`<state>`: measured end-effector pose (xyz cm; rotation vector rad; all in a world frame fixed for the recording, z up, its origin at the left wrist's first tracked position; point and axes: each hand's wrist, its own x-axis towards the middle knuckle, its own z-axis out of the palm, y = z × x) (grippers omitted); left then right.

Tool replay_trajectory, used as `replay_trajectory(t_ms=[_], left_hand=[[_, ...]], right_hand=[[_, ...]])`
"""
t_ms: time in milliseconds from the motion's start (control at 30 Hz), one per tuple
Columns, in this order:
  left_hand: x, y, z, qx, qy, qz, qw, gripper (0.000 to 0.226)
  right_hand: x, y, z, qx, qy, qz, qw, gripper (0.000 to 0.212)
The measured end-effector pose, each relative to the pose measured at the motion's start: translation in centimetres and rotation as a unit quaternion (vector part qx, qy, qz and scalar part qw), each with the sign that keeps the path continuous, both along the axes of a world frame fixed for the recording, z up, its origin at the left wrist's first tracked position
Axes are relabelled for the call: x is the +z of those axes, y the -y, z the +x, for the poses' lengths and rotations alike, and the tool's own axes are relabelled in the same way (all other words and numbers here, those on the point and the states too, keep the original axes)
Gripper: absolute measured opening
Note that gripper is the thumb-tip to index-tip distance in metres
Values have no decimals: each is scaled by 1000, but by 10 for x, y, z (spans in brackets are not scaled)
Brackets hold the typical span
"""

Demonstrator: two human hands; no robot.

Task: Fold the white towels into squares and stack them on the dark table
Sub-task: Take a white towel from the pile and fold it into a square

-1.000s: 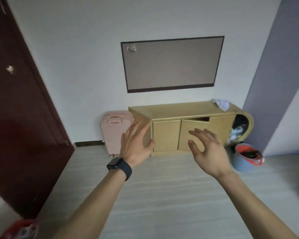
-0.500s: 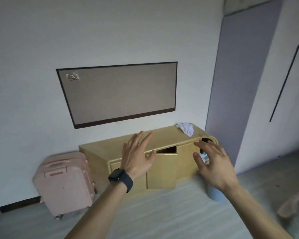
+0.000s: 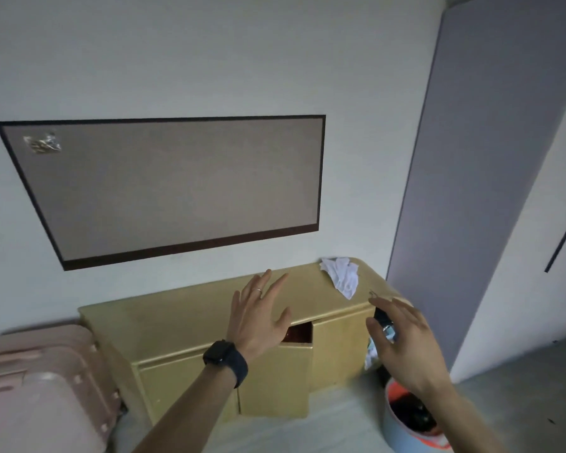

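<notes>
Towel (image 3: pixel 341 276), white and crumpled, sits on the yellow cabinet's (image 3: pixel 190 325) far right corner, beyond both hands. Left hand (image 3: pixel 258 317) and right hand (image 3: pixel 402 341) hover spread and empty, the right one nearer the towel.

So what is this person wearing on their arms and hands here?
Both forearms are bare, with no sleeves in view. The left wrist carries a dark smartwatch on a dark band, and a thin pale ring sits on one of the left hand fingers. The right hand wears nothing.
</notes>
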<state>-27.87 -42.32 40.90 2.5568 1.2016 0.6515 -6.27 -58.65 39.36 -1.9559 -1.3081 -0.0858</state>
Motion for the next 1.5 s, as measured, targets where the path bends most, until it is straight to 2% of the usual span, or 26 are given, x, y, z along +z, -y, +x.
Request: replay_trajectory(t_ms=[400,567,867,1067,1200,1267,1367,1500], left_hand=[[-103,-186,153,14,-34,-86,996,63],[-161,-277,209,8,-79,-141,987,62],[-257,-369,276,25,-183,-247,951,63],[-320,-425,320,56,-227,-318,919,61],[-363,-455,342,82,-240,-351,901,66],[-376,-467,351,85,-260,-340,900,69],[-399,-482,364,93,-263,-328,903,69],[-431,-486,363,102,-252,-329,904,65]], right_hand=[[-82,-192,148,-5,-77,-69,995,38],[-130,-281,196,-32,-117,-142,982,40],[-223,-401,287,-52,-147,-258,953,38],[-298,-496,358,-11,-100,-318,943,40],[-337,-554,395,34,-15,-332,943,37],[-356,-576,411,71,57,-319,943,36],[-382,-598,427,127,154,-327,924,38],[-400,-607,439,134,175,-351,910,28]])
